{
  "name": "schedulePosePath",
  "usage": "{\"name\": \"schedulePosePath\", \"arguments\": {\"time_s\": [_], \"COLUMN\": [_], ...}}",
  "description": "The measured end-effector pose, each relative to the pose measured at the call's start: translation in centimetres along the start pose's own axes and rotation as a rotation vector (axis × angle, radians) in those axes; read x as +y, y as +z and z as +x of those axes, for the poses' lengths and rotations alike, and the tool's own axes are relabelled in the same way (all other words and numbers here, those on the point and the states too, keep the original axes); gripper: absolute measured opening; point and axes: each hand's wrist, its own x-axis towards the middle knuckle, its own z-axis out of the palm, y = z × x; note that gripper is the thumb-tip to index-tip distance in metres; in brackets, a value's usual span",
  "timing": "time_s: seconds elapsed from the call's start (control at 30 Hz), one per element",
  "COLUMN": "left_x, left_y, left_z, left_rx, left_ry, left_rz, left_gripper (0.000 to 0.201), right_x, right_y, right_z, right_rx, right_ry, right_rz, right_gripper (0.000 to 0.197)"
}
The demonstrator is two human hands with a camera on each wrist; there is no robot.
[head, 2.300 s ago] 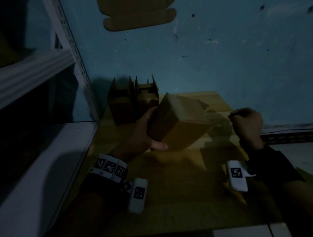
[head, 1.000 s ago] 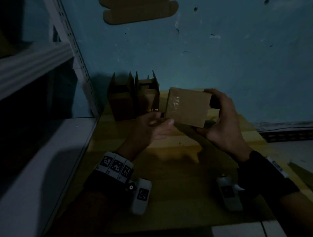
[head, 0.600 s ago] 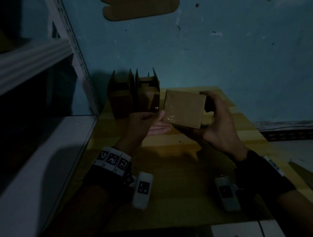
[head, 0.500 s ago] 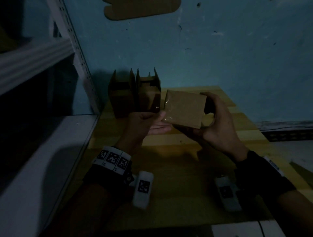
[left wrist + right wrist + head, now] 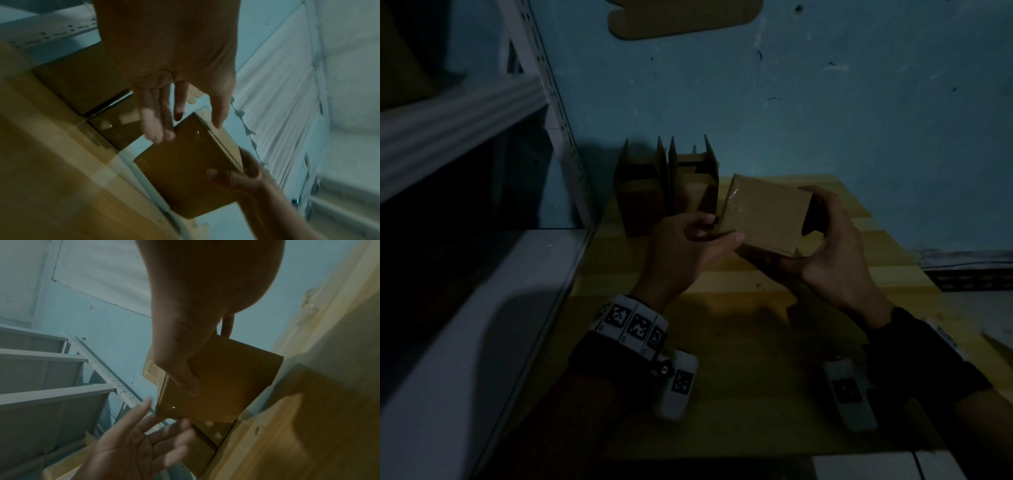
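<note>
The box has passed from the left grip to the right grip, which now clasps its open end above the bench. The left grip, fingers loose, only touches the taped end. A blue wall rises behind and a white shelf stands left. Two open boxes stand at the back, too dark inside to tell.

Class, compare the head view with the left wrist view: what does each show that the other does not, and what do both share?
Head view only: the marker bands on the left wrist and the white wrist devices below both wrists. Left wrist view only: a white ribbed panel beyond the hands, and the underside of the cardboard box. Both: the right hand gripping that box, the left hand touching its taped end, and two more boxes standing on the wooden table.
</note>
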Motion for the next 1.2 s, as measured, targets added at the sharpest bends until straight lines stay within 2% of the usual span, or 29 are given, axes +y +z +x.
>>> {"name": "schedulePosePath", "arguments": {"time_s": [0.07,0.13,0.23,0.4,0.53,0.63,0.73,0.83,0.87,0.93,1.0,1.07,1.13,1.2], "left_x": [0.0,0.0,-0.3,-0.5,-0.8,-0.3,0.5,1.3,1.4,1.5,1.2,1.2,1.3,1.4], "left_y": [0.1,0.2,0.0,0.3,0.5,0.5,0.1,-0.3,-0.4,-0.5,-0.5,-0.6,-0.6,-0.4], "left_z": [-0.3,-0.4,-0.2,0.0,0.3,0.0,-0.2,-0.2,-0.2,-0.2,-0.2,-0.1,0.0,0.1], "left_rx": [0.011,0.015,0.000,0.021,0.006,-0.048,-0.059,-0.058,-0.079,-0.143,-0.150,-0.139,-0.157,-0.214], "left_ry": [0.046,0.054,0.088,0.113,0.117,0.109,0.039,-0.010,-0.013,-0.043,-0.069,-0.107,-0.199,-0.312], "left_rz": [0.099,0.141,0.185,0.196,0.190,0.165,0.082,-0.054,-0.073,-0.102,-0.110,-0.145,-0.218,-0.271], "left_gripper": [0.029,0.021,0.028,0.026,0.024,0.015,0.036,0.068,0.073,0.063,0.038,0.022,0.018,0.026], "right_x": [0.0,0.3,0.7,0.6,0.4,0.2,0.0,-0.1,-0.1,-0.3,-0.4,-0.4,-0.5,-0.7], "right_y": [0.1,0.2,0.4,0.7,0.7,0.7,0.2,-0.4,-0.5,-0.6,-0.8,-1.1,-1.2,-0.8], "right_z": [0.0,0.1,0.2,0.2,0.1,0.1,0.4,0.6,0.5,0.5,0.6,0.7,0.5,0.3], "right_rx": [-0.008,-0.019,-0.038,-0.016,0.010,-0.002,-0.061,-0.179,-0.204,-0.188,-0.106,-0.017,0.029,0.017], "right_ry": [-0.014,-0.043,-0.077,-0.111,-0.131,-0.137,-0.202,-0.323,-0.351,-0.359,-0.349,-0.272,-0.078,0.083], "right_rz": [-0.034,-0.084,-0.126,-0.157,-0.174,-0.180,-0.197,-0.205,-0.201,-0.175,-0.146,-0.104,0.006,0.143], "right_gripper": [0.106,0.105,0.104,0.103,0.102,0.101,0.101,0.098,0.097,0.097,0.096,0.101,0.103,0.087]}}
